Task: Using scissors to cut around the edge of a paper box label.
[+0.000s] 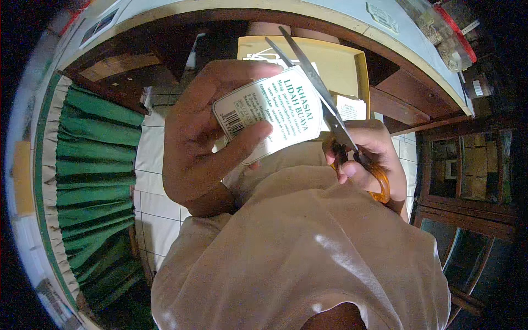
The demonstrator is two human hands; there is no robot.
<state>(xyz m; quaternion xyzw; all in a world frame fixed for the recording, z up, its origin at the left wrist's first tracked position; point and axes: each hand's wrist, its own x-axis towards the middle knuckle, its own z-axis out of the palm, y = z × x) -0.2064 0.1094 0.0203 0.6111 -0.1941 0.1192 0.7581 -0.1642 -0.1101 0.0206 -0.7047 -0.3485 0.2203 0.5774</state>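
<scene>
My left hand [206, 132] pinches a white paper label [297, 123] between thumb and fingers. The label carries green print and a barcode, and its right end is rounded. In my right hand [371, 144] is a pair of scissors [315, 78] with amber plastic handles. Their blades point up and away from me and stand slightly apart. They pass along the label's upper right edge; whether they touch the paper I cannot tell. Beyond my hands sits a yellowish shallow box [342, 62], with white paper cutouts [268, 55] at its left and a stack of printed labels [350, 108] at its right.
A pale-topped wooden table [330, 18] curves across the far side, bearing a clear jar with a red rim [449, 37]. Green pleated curtain [97, 165] hangs on the left. A dark wooden cabinet with glass panes [464, 165] stands at right, above white floor tiles [159, 165].
</scene>
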